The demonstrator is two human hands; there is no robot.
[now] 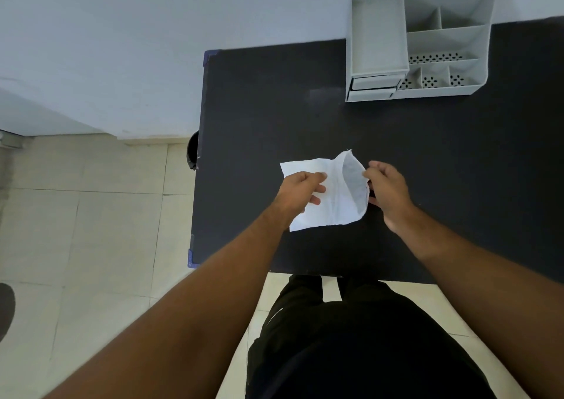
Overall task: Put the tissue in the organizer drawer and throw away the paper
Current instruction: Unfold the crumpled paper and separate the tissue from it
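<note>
Both hands are over the matte black tabletop [305, 108], working one thin white sheet of tissue [332, 197] that lies near the front edge, well apart from the pale grey plastic desk organizer [418, 41] at the far right corner against the wall. My left hand [300, 189] presses on the flat left half of the sheet, fingers curled down onto it; my right hand [387, 189] has thumb and fingertips closed on the right edge, which stands lifted and curled over toward the middle. I read this as a fold in progress, to bring the sheet down to drawer size. To do it well I judge I should hold the left side anchored, carry the raised edge straight across so the corners meet, and crease lightly; thin tissue will likely tear or skew if pulled hard. The small grey drawers [374, 86] at the organizer's front left look stacked, the upper one perhaps slightly out; I cannot tell for sure. Count: one tissue sheet, one organizer, two drawer fronts, seven open compartments as far as I can make out. No separate paper is visible. One dark round thing [193, 150] shows beside the table's left edge, possibly a bin; mostly hidden.
</note>
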